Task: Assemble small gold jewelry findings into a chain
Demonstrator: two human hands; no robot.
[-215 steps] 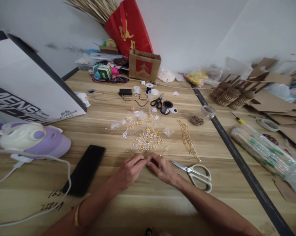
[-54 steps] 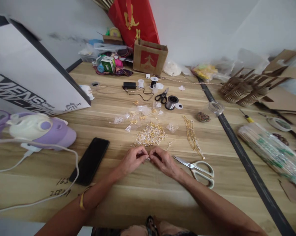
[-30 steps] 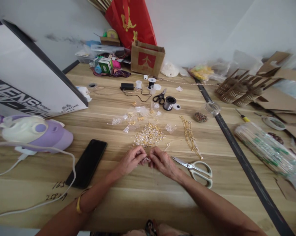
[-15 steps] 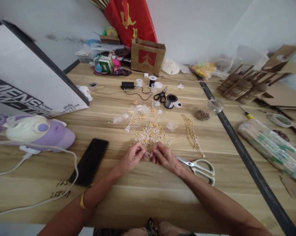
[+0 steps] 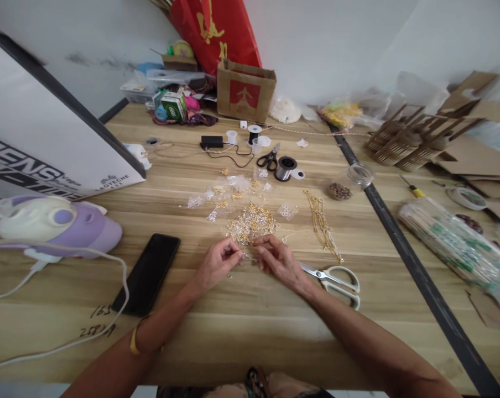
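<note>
Between my hands is a short strand of small shiny beads. My left hand pinches its left end between thumb and fingertips. The fingers of my right hand are bent close to the strand's other end; whether they grip it is too small to tell. Just beyond the fingertips lies a loose pile of gold and silver beads. White-handled scissors rest beside my right wrist. Farther right, gold chains lie on the table.
A black phone lies left of my left arm. Behind the pile are small bead bags, black scissors and a wire spool. A jar of brown beads lies at right. A large box stands at left.
The hands have drawn slightly apart, and more of the strand shows between them. The right fingers look looser. The whole view has shifted a little.
</note>
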